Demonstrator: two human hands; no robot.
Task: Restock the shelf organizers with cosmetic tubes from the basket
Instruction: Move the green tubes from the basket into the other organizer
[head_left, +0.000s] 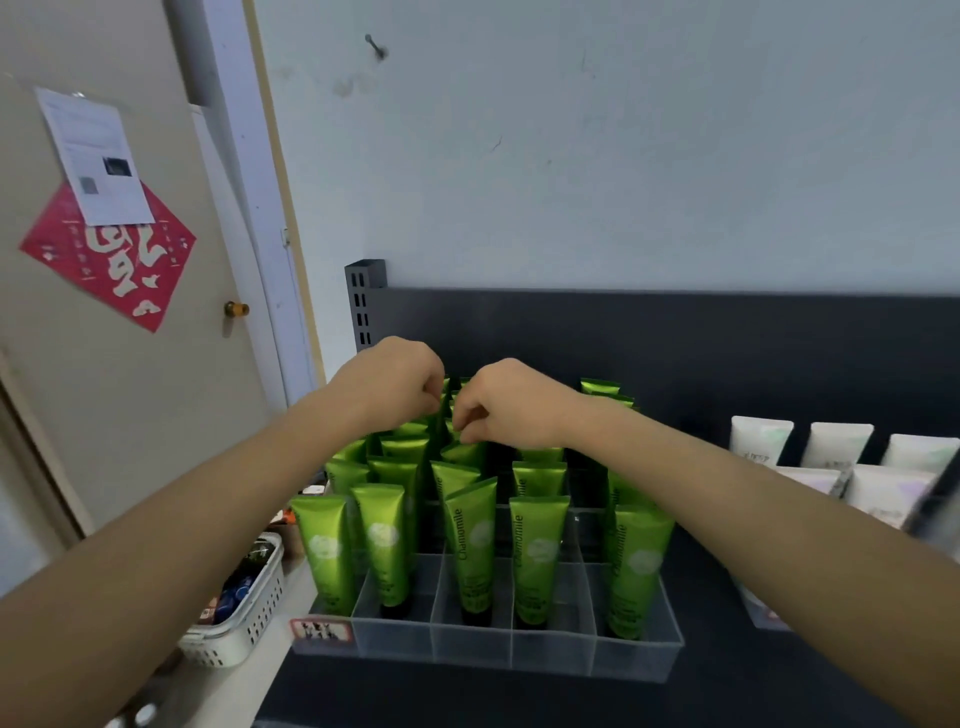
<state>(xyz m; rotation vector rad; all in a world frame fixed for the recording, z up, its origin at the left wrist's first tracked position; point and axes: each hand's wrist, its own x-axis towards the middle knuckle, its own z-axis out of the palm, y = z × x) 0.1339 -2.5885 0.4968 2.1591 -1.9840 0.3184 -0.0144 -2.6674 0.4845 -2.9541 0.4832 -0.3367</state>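
The left hand (389, 384) and the right hand (506, 408) meet over the back rows of green tubes (537, 551) in the clear organizer (639, 657). The right fingers pinch one tube top; the left fingers curl at the tops, but whether they grip one I cannot tell. The white basket (249, 618) stands at the lower left, beside the organizer.

We locate the organizer (550, 649) on the shelf (467, 696), at its left end. The tubes (537, 551) stand upright in its compartments, row behind row. The left hand (389, 384) and right hand (504, 405) sit side by side over the rear rows, fingers at the tube tops. The other tubes (836, 441) stand to the right. The basket (254, 613) lies left of the shelf, lower down, with the door (130, 389) behind it.
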